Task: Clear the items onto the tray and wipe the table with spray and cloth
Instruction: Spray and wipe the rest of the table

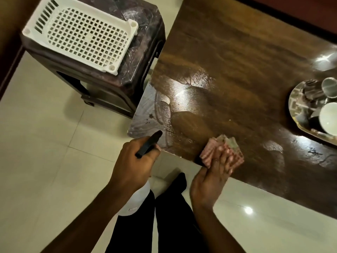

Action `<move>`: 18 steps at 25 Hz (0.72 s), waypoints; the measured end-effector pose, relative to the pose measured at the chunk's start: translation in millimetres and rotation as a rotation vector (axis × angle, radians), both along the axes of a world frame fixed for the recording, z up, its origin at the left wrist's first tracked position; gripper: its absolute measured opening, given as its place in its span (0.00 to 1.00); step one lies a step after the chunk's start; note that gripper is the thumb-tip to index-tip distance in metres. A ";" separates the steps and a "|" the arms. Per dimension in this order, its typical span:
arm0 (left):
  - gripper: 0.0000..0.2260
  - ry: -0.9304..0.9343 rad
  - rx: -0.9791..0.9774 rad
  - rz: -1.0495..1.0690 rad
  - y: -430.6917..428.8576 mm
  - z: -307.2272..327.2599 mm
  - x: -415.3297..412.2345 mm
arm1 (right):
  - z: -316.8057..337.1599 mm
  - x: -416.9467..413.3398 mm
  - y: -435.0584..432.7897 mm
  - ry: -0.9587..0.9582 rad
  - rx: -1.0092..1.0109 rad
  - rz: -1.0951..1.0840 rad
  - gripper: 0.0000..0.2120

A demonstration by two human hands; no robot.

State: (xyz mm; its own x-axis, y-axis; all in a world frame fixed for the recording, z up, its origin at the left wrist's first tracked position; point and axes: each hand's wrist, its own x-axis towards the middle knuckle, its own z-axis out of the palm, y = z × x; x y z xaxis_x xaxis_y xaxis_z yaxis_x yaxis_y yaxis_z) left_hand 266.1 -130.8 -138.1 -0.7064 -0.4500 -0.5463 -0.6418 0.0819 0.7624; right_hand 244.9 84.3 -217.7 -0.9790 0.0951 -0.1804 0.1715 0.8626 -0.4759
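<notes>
Two surfaces fill most of the view: a dark brown table with a glossy wood-grain top across the right half, and a floor of pale cream tiles, shiny, with thin grout lines, across the left and bottom. Near the table's lower left corner lies a wet patch, a misted film with curved smear lines and clear-edged blotches that catches the light.

At the upper left stands a dark brown plastic stool, its top scuffed and whitish, just beside the table's left edge. On it rests a white plastic basket, rectangular, with a square-grid base and slotted sides, turned bottom up.

At the right edge of the frame an oval tray with a mirror-like metal face sits on the table; it holds a steel tumbler and a white cup among other pieces too dark to name.

Low in the middle, the left hand grips a spray bottle, white-bodied with a black head aimed at the table corner. The right hand presses flat, fingers spread, on a folded pink striped cloth at the table's near edge. Black trousers show below.
</notes>
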 end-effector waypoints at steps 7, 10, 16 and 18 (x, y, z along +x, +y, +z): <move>0.14 0.070 0.012 0.064 -29.1 0.0 12.6 | 9.4 -87.4 -66.4 -0.010 0.097 1.419 0.31; 0.14 0.102 0.035 0.124 -40.7 -3.2 21.9 | 10.2 -152.1 -73.3 0.026 0.162 1.063 0.32; 0.07 0.091 0.076 0.219 -52.1 -5.7 29.1 | 7.6 -120.5 -124.2 -0.003 0.070 0.940 0.33; 0.07 0.115 0.074 0.210 -53.1 -3.9 29.0 | 6.0 -96.0 -116.1 0.077 0.066 1.517 0.33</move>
State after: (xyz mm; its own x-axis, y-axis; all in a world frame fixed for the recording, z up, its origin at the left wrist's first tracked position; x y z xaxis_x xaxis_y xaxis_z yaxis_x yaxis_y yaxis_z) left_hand 295.0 -183.9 -142.0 -0.6608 -0.5557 -0.5045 -0.5475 -0.1029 0.8304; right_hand 148.9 -31.8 -211.7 -0.1621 -0.9734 -0.1618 -0.8927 0.2145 -0.3964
